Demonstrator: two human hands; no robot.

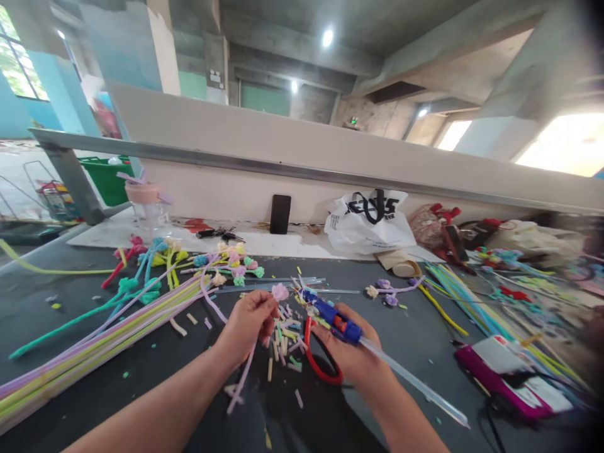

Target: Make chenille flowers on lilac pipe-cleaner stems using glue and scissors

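My left hand [252, 321] is closed in a pinch on a pipe cleaner flower. Its pink fluffy head [280, 292] sticks up past the fingertips, and a pale purple stem [244, 380] hangs below the palm. My right hand [352, 352] is wrapped round a blue glue gun [333, 318], whose nozzle points toward the flower from a short way off. A long translucent glue stick [415, 380] trails out of the gun's back end. Red-handled scissors [324, 376] show beside the right palm; I cannot tell whether they rest on the table or against the hand.
Cut pipe cleaner pieces [283, 343] are strewn between the hands. At left lie long pipe cleaners [141, 318] and finished flowers [236, 258]. A phone [280, 214] leans at the back, near a white bag [370, 223] and a plastic cup [147, 211]. A magenta device [512, 380] with a cable sits right.
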